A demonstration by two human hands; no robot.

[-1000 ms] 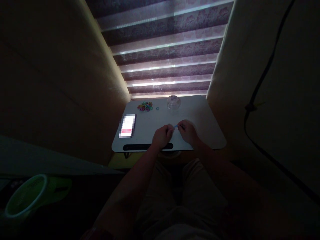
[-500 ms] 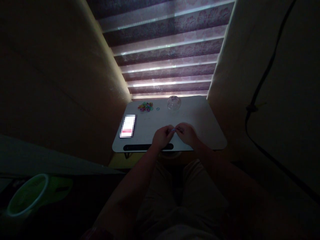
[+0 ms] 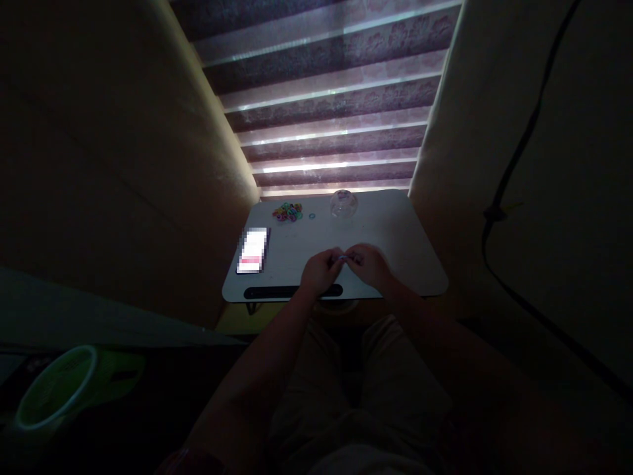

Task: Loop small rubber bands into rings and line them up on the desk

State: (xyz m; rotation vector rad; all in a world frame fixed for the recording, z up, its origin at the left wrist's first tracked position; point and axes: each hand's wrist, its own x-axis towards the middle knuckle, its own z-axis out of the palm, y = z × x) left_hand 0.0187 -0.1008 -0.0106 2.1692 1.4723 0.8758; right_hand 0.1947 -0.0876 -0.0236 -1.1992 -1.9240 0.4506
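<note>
Over the front half of the small white table (image 3: 420, 264), my left hand (image 3: 319, 270) and my right hand (image 3: 370, 264) meet at the fingertips. Both are closed in a pinch on a small bluish band (image 3: 343, 257), mostly covered by the fingers. Farther back lies a pile of small colourful bands (image 3: 287, 212), which look like hair ties. One single light-blue ring (image 3: 312, 216) lies just right of that pile. A clear round container (image 3: 343, 204) stands near the back edge, beyond my hands.
A phone with a lit screen (image 3: 253, 251) lies at the table's left side. A dark slot (image 3: 271, 291) runs along the front edge. Behind the table hangs a striped blind (image 3: 336, 99). A green basket (image 3: 59, 389) is at lower left, and a dark cord (image 3: 519, 152) hangs on the right.
My hands stay together in the same place, with only a slight shift of the fingers around the small band. The things on the table have not moved.
</note>
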